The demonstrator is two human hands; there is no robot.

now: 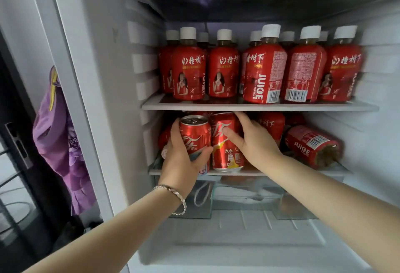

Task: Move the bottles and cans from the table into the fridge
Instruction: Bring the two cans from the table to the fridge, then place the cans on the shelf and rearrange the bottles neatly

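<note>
Grips can (195, 136) in left hand (180, 162) | grips second can (225, 153), just right of that grip, in right hand (255, 142)

Left: purple cloth (54, 138) hanging beside dark frame (10, 103), perhaps barred window; white wall (21, 23) behind.

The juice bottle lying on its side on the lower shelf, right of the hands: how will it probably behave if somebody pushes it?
The juice bottle lies on its round side on the lower shelf, so a sideways push would likely roll it. Brown liquid fills its visible end, so it is probably full and fairly heavy. Its glossy label may be slippery.
</note>
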